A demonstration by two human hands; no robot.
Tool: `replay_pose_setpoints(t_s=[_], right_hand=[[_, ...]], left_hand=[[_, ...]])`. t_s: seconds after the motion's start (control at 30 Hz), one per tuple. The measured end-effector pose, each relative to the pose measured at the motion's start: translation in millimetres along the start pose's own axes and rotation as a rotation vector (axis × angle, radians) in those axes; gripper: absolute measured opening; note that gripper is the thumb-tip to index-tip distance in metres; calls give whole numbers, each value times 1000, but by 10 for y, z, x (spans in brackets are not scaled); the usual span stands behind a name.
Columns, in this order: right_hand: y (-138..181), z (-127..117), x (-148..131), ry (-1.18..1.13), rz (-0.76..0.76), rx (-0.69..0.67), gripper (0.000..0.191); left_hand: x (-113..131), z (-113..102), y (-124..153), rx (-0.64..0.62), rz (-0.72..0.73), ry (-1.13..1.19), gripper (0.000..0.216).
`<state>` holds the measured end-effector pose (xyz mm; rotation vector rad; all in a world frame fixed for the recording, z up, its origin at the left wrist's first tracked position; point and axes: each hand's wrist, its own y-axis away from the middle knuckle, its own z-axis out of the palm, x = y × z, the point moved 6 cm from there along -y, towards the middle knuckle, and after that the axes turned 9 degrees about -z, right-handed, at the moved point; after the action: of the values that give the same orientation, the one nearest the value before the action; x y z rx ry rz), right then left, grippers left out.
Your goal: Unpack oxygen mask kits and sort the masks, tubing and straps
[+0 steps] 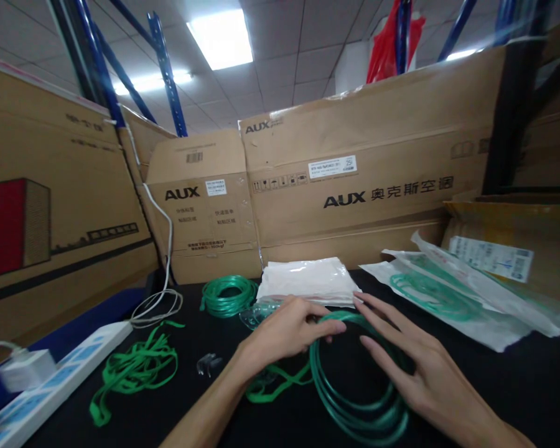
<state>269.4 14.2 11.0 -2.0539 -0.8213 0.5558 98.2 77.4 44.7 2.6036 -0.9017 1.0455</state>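
A coil of green tubing (pixel 354 398) lies on the black table (pixel 518 379) in front of me. My left hand (pixel 287 333) is curled over the coil's upper left part, fingers closed on the tubing. My right hand (pixel 408 361) lies on the coil's right side with fingers stretched out flat. A clear mask piece (pixel 256 314) shows just behind my left hand. A green elastic strap (pixel 270 382) trails under my left wrist.
A stack of white bags (pixel 308 280) and a second green coil (pixel 228 294) lie behind my hands. Packaged tubing sets (pixel 452 298) lie at the right. Loose green straps (pixel 130 370), a small clear connector (pixel 208 364) and a white power strip (pixel 46 389) are at the left. Cardboard boxes (pixel 354 180) wall the table.
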Motion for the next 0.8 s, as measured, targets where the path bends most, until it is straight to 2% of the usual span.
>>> replay_pose_setpoints(t_s=[0.07, 0.17, 0.27, 0.37, 0.47, 0.57, 0.67, 0.8], right_hand=[[0, -111, 29, 48, 27, 91, 43], [23, -198, 80, 95, 65, 178, 37], [24, -180, 67, 105, 46, 168, 37], [10, -155, 12, 115, 10, 158, 37], [0, -151, -18, 127, -9, 158, 35], [4, -150, -10, 136, -12, 146, 34], [16, -142, 16, 140, 9, 132, 34], [23, -104, 21, 115, 20, 104, 33]], left_hand=[[-62, -303, 66, 101, -68, 0, 52], [-298, -946, 199, 358, -183, -43, 56], [-709, -1543, 324, 531, -282, -72, 62], [-1196, -1942, 415, 658, -429, -128, 68], [-1598, -2068, 432, 686, -590, -220, 57], [-1861, -2023, 412, 675, -752, -341, 41], [-1993, -1931, 393, 663, -856, -448, 35], [-2071, -1862, 425, 689, -955, -547, 43]])
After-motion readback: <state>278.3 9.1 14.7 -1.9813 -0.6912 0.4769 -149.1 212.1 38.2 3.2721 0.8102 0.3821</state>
